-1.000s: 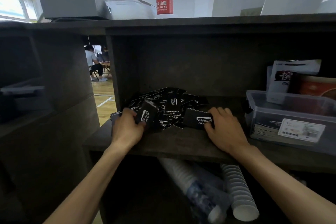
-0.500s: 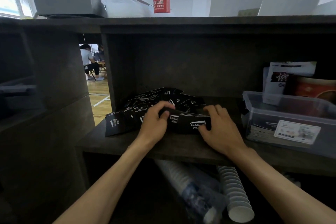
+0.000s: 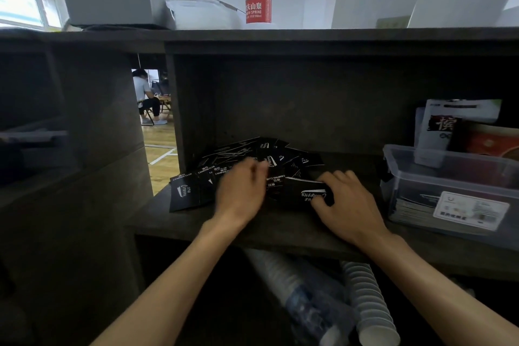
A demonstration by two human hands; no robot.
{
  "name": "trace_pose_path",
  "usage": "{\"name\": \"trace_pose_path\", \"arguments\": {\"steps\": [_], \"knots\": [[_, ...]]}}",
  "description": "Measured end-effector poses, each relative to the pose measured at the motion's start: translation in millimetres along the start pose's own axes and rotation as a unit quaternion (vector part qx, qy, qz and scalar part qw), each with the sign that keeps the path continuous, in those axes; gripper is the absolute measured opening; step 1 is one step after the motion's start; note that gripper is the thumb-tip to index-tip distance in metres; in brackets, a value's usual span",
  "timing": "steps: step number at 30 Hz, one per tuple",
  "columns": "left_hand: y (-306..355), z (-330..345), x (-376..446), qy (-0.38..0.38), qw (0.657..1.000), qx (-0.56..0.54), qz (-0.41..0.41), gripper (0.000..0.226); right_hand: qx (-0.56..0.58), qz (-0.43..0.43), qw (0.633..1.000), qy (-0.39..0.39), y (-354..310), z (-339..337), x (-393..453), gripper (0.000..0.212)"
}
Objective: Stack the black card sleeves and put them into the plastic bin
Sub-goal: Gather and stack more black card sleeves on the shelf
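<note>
Early stage: right hand is gripping a small stack of black card sleeves, blurred left hand is reaching into the loose pile with grip unclear, plastic bin is awaiting them.

Two bare forearms enter from the bottom edge — no sleeves, cuffs or gloves show anywhere along them. The left hand carries no ring, watch or band at the wrist, though it is blurred. The right hand is just as plain — bare fingers and short nails.
</note>
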State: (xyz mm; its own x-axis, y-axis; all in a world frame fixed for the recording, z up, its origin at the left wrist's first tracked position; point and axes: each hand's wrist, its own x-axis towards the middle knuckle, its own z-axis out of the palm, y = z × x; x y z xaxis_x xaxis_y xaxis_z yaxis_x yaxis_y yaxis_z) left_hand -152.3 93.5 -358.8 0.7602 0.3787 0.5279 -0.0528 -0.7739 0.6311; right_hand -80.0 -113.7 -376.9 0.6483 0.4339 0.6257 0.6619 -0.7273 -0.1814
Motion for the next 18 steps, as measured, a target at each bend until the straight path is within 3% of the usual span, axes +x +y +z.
{"name": "trace_pose_path", "arguments": {"steps": [1, 3, 5, 7, 12, 15, 17, 18], "knots": [[-11.3, -11.6, 1.0, 0.029, 0.994, 0.101, -0.023, 0.037, -0.005, 0.002, 1.0, 0.004, -0.1, 0.3, -0.5, 0.026], [-26.8, -28.0, -2.4, 0.008, 0.957, 0.272, -0.096, 0.056, -0.015, -0.001, 1.0, -0.003, -1.0, 1.4, -0.2, 0.026], [-33.0, -31.9, -9.8, -0.042, 0.928, 0.34, -0.146, 0.077, -0.014, -0.004, 1.0, -0.009, -1.3, 2.0, 0.1, 0.026], [-34.6, -30.4, -13.7, -0.05, 0.936, 0.312, -0.156, 0.082, -0.01, -0.006, 1.0, -0.013, -1.5, 1.2, 0.4, 0.026], [-24.2, -31.8, -16.7, -0.019, 0.972, 0.167, -0.166, 0.06, 0.002, -0.01, 1.0, -0.02, -0.7, -2.5, -1.6, 0.023], [-15.7, -36.3, -25.9, 0.106, 0.979, 0.116, -0.133, 0.024, 0.007, -0.017, 1.0, -0.022, -2.7, -4.4, -2.8, 0.025], [-7.7, -38.1, -30.2, 0.211, 0.97, 0.094, -0.075, 0.013, 0.008, -0.024, 1.0, -0.018, -4.1, -4.4, -3.3, 0.028], [-3.4, -36.5, -30.5, 0.227, 0.97, 0.078, -0.035, 0.012, 0.01, -0.029, 0.999, -0.016, -4.9, -4.1, -3.7, 0.031]]}}
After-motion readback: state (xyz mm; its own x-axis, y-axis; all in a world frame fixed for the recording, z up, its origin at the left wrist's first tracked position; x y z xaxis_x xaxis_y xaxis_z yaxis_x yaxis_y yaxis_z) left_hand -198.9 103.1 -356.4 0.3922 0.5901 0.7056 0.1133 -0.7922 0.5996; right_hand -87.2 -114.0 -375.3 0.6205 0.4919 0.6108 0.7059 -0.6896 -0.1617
